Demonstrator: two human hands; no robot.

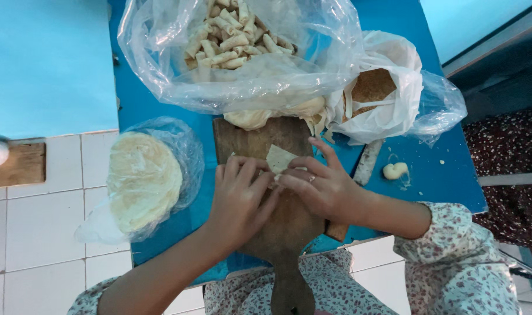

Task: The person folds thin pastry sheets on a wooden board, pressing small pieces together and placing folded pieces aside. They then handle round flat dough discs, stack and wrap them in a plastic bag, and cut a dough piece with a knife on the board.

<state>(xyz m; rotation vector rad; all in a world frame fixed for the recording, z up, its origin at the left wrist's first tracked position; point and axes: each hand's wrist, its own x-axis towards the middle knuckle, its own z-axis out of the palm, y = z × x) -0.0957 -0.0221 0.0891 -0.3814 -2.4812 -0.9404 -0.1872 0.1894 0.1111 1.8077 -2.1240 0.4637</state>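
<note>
Both hands are down on a wooden paddle-shaped cutting board [283, 221] that sits on a blue bench [435, 175]. The left hand [240, 201] and right hand [324, 189] meet in the middle, fingertips pinched together on a small pale piece of pastry sheet [279, 158], one corner of it poking up between them. So each grip is closed on that sheet, which lies at the centre of the board.

Just left of the board there's a round stack of thin wrappers [143, 181] in a clear bag. At the top, a big clear bag [161, 64] holds a heap of finished rolls [234, 32]. To the right of that is a white bag [394, 105] with something brown inside, and near it a small blob of dough [395, 170] lies on the bench, well apart from the hands.
</note>
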